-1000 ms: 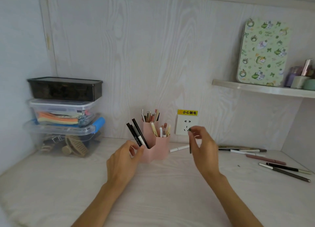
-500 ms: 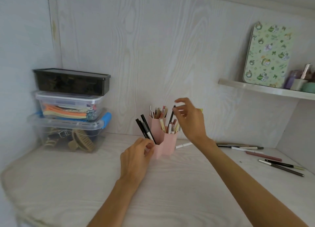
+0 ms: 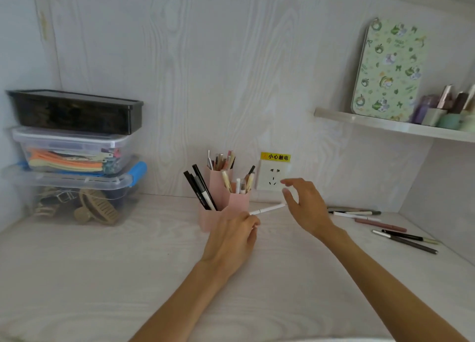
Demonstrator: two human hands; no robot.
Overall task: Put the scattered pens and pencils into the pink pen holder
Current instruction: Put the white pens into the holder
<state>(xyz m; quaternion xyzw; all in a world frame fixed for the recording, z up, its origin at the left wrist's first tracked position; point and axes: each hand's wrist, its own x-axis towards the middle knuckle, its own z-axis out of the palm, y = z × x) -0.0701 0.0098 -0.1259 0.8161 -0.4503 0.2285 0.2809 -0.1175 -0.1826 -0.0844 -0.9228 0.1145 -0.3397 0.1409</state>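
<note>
the pink pen holder (image 3: 226,208) stands on the surface (image 3: 102,277) near the back wall, already crowded with pens and pencils in its compartments. the left hand (image 3: 231,241) rests against its front, fingers curled toward the base as if steadying it; whether they actually clasp the holder i cannot tell from here. the right hand (image 3: 305,208) hangs just above a white pen (image 3: 268,209) that lies on the surface right beside the holder, its grip released, thumb and fingers spread and holding nothing.

so the step in hand looks like the pick-up of that white pen. the next move would call for the fingertips to come down on the barrel, pinch it, swing it upright and drop it into a compartment with room left, without knocking the black markers (image 3: 201,190) that lean out to the left.

further right, well apart from the holder, more loose pens (image 3: 380,226) lie scattered on the surface, so a fair part of the job remains.

the only writing to read is a yellow sticker (image 3: 275,156) above the wall socket (image 3: 273,177), saying 小心触电. a green patterned tin (image 3: 388,69) on the shelf (image 3: 385,127) carries small cartoon prints, any lettering too small to make out.
</note>
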